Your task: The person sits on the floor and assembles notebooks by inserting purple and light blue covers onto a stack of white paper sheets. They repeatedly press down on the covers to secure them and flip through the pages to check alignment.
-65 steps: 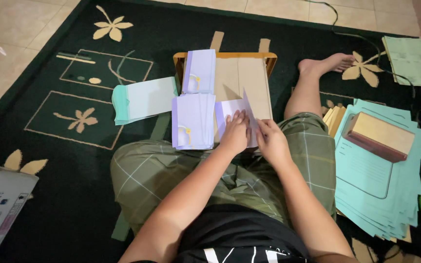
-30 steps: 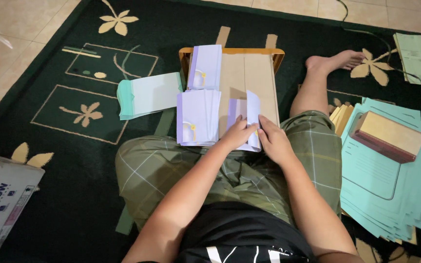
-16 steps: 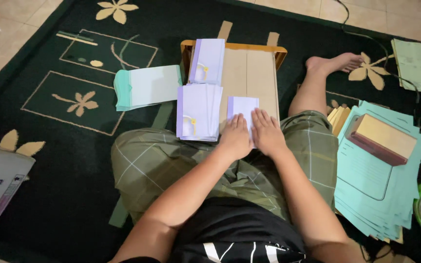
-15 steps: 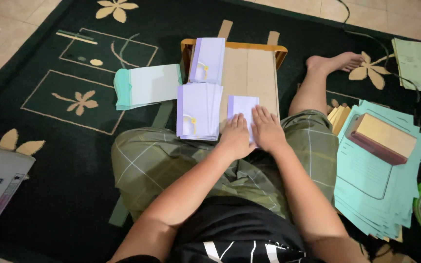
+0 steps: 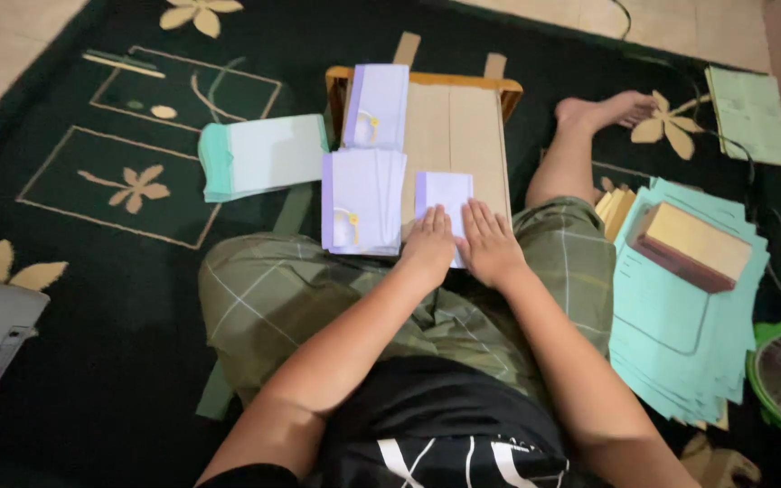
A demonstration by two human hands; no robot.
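Head view — left hand (image 5: 428, 244), right hand (image 5: 490, 246) flat on lavender sheet (image 5: 445, 192).

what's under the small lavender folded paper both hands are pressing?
The small lavender folded paper lies on the tan wooden board. Left hand and right hand cover its near edge, so nothing shows beneath there.

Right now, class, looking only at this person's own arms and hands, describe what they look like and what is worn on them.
Both arms are bare from above the elbow down to the hands; no sleeves reach the forearms. The left hand and right hand wear no gloves, and no rings, watch or bracelet can be made out. A black top with white markings covers the torso.
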